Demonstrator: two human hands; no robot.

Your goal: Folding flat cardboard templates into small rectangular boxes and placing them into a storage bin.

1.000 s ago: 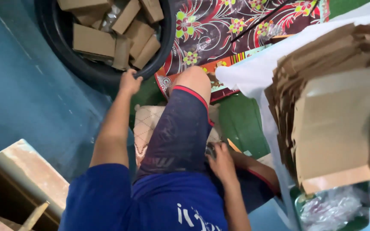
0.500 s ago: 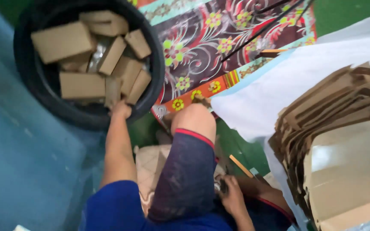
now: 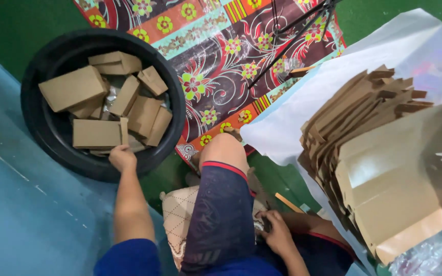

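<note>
I look down at my lap while sitting on the floor. My left hand (image 3: 122, 157) reaches out to the near rim of a round black tub (image 3: 36, 134), its fingers curled at the edge beside a small folded cardboard box (image 3: 96, 133). Several such brown boxes fill the tub. My right hand (image 3: 277, 231) rests low by my thigh, fingers bent on something small and dark that I cannot make out. My raised knee (image 3: 224, 149) in dark patterned shorts sits between the two hands.
A tall stack of flat brown cardboard blanks (image 3: 384, 163) lies at right on a white plastic sheet (image 3: 303, 102). A floral mat (image 3: 221, 56) covers the green floor ahead. A beige patterned cushion (image 3: 177, 214) lies under my leg. Thin black tripod legs (image 3: 292, 36) cross the mat.
The view has swung up and left, so the whole tub now shows. My left hand stays at the tub's rim. My right hand remains by my thigh.
</note>
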